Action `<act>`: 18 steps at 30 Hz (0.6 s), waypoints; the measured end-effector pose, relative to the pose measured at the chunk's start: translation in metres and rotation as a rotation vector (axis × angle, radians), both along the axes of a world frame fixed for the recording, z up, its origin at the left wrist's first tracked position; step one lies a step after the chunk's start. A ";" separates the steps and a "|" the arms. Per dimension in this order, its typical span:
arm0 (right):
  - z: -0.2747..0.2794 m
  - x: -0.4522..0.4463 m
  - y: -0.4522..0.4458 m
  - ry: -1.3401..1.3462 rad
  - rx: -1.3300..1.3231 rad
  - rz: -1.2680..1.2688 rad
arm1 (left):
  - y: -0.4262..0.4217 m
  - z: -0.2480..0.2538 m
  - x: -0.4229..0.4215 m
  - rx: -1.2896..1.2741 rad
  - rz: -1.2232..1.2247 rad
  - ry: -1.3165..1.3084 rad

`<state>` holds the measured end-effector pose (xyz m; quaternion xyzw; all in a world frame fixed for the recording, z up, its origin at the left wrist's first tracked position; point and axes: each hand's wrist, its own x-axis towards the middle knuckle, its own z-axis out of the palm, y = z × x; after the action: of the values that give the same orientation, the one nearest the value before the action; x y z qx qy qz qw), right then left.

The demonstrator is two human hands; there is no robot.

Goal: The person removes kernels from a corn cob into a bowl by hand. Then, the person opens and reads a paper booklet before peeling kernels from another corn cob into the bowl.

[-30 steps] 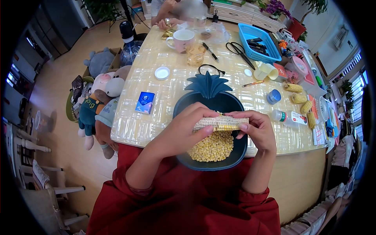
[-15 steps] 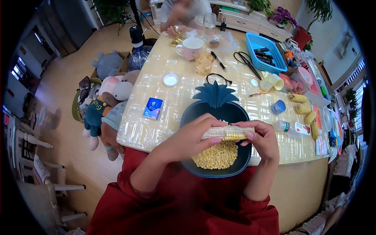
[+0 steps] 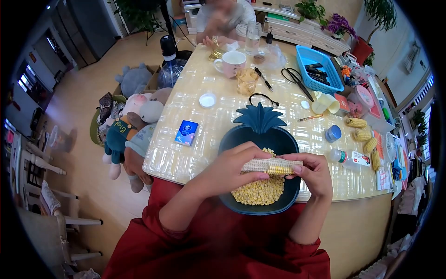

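Between my two hands a partly stripped corn cob (image 3: 272,166) lies level, pale and bare over much of its length, with rows of yellow kernels along the lower side. My left hand (image 3: 237,166) grips its left end, the thumb underneath. At its right end my right hand (image 3: 312,172) holds it with thumb and fingers. Below is a dark teal pineapple-shaped bowl (image 3: 227,140) with a leaf-shaped handle at its far side. Loose corn kernels (image 3: 258,191) cover the bowl's bottom. My hands hide part of the bowl.
Several corn cobs (image 3: 362,135) lie on the table's right, near a plastic bottle (image 3: 346,157) and a blue-capped jar (image 3: 332,134). Scissors (image 3: 297,83), a blue basket (image 3: 320,69), a pink mug (image 3: 231,64) and a blue packet (image 3: 186,133) are farther out. Another person (image 3: 225,21) sits opposite.
The view has shifted slightly, so the table and bowl appear a little lower and farther right. Both hands still hold the corn cob over the bowl.
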<state>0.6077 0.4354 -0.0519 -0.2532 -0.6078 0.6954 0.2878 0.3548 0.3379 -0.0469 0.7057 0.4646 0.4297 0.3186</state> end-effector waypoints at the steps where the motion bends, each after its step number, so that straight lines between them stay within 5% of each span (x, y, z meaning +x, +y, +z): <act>1: 0.000 0.000 0.000 -0.004 0.003 -0.006 | 0.000 0.000 0.000 0.001 -0.015 0.000; 18: 0.000 -0.001 -0.003 -0.037 0.010 -0.006 | 0.000 -0.002 0.004 0.025 0.047 0.025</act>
<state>0.6070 0.4324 -0.0518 -0.2663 -0.6155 0.6869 0.2798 0.3586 0.3377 -0.0487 0.7039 0.4797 0.4338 0.2937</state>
